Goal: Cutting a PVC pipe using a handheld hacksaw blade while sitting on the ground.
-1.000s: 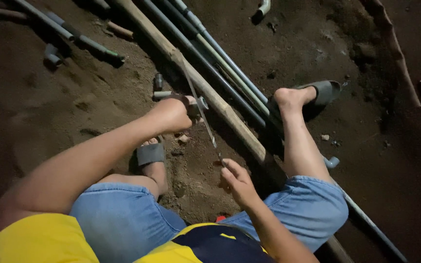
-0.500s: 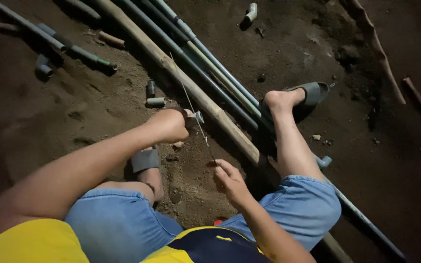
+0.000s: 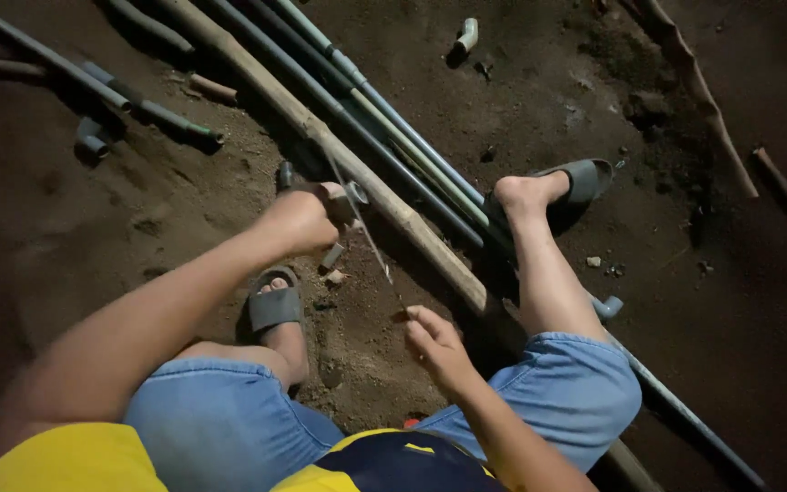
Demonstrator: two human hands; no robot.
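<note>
The left hand (image 3: 307, 217) grips a short grey plastic pipe piece (image 3: 350, 196); the right hand (image 3: 437, 342) pinches a thin metal saw blade (image 3: 366, 232) running up across that piece.

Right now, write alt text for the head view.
A seated person's left hand grips a short grey pipe piece while the right hand holds a thin saw blade across it, above long pipes on dirt ground.
</note>
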